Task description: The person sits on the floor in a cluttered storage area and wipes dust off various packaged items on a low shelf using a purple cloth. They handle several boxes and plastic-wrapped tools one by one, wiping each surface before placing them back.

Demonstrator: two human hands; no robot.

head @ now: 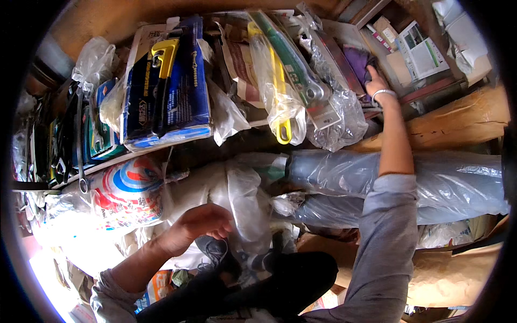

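Observation:
My right hand (376, 84) reaches far forward to the shelf's right part, with a bracelet at the wrist. It presses on a purple cloth (357, 62), its fingers bunching the cloth's near edge. Just left of the cloth lie a long reddish-brown flat box (337, 60) and a clear plastic wrap (347, 117). My left hand (206, 224) hovers above my shoe (218, 254), fingers loosely curled, with nothing visible in it. Part of its palm is hidden.
On the shelf lie a yellow-and-black pipe wrench (163, 76) on a blue box (188, 97), a bagged yellow wrench (278, 80), a large combination spanner (313, 91) and hanging spanners (80, 141). Below are plastic-wrapped rolls (335, 169), a printed bag (131, 189) and brown paper (452, 274).

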